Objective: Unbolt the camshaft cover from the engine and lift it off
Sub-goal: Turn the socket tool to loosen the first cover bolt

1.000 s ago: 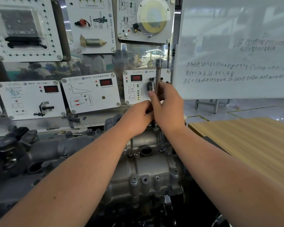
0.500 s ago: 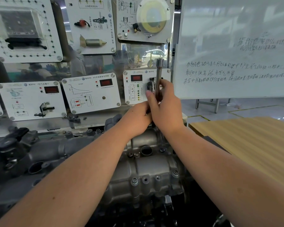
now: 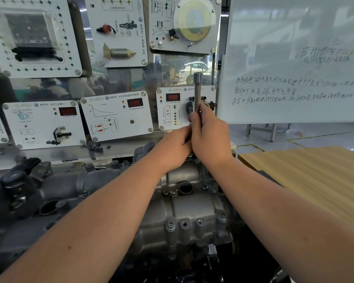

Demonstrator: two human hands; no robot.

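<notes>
Basically right hand (image 3: 209, 137) clenches the upright wrench (image 3: 197, 92) over a far bolt (hidden); left hand (image 3: 173, 149) curls at its base, likely steadying it. Cover (image 3: 184, 209) sits bolted on the engine (image 3: 49, 193).

There is one view only, from the person's head. It looks forward and a little down, close over the engine (image 3: 184, 211), and faces the panel wall (image 3: 114, 117) and whiteboard (image 3: 294, 58) just behind.
</notes>
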